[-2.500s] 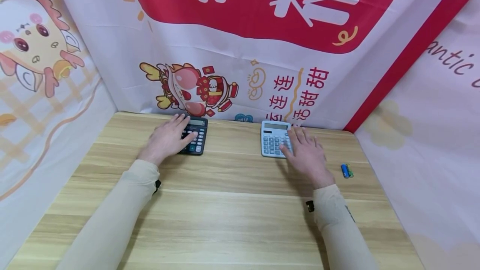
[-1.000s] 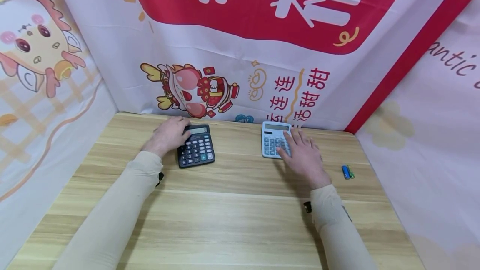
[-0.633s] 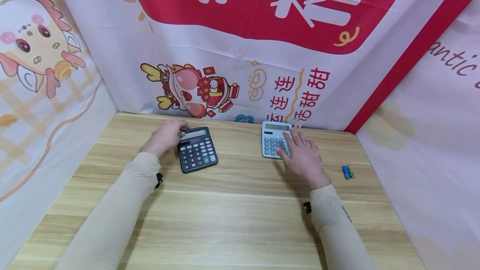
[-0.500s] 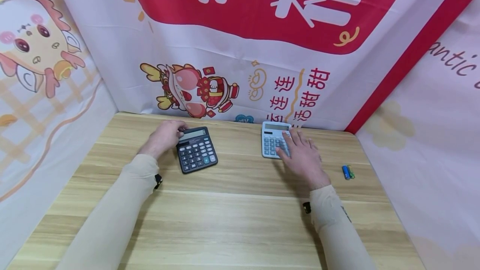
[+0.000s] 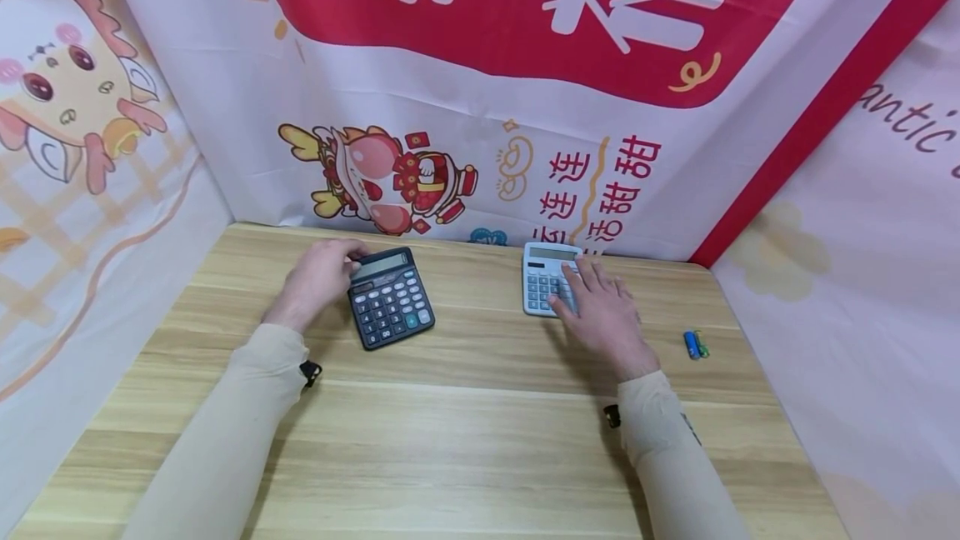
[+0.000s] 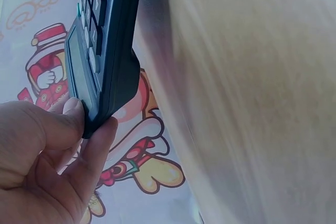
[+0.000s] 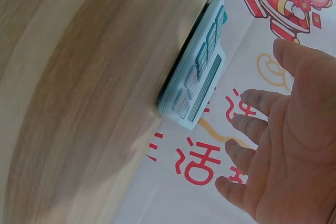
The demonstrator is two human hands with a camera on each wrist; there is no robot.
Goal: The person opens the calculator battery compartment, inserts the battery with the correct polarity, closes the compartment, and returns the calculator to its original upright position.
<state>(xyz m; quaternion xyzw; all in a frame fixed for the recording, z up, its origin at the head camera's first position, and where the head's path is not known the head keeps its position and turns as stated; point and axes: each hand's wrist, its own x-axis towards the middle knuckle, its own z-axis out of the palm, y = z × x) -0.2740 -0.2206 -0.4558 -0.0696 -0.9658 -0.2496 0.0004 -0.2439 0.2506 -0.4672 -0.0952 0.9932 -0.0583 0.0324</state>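
My left hand (image 5: pixel 313 277) pinches the upper left corner of a black calculator (image 5: pixel 392 300), which is turned slightly on the left half of the table. The left wrist view shows the thumb on the display side of the calculator (image 6: pixel 118 40) and a finger under its end. That end appears raised off the wood. My right hand (image 5: pixel 604 313) is spread over the right side of a light blue calculator (image 5: pixel 542 283). In the right wrist view its fingers are extended and apart from the light blue calculator (image 7: pixel 197 72), which lies flat on the table.
A blue and a green battery-like piece (image 5: pixel 693 345) lie near the right edge of the wooden table (image 5: pixel 450 440). A printed cloth (image 5: pixel 480 90) hangs straight behind the table, with more cloth at both sides. Each wrist bears a small black device.
The left hand lay flat over the black calculator earlier; now its fingers pinch the corner. That calculator has come nearer and turned. The right hand has barely shifted.
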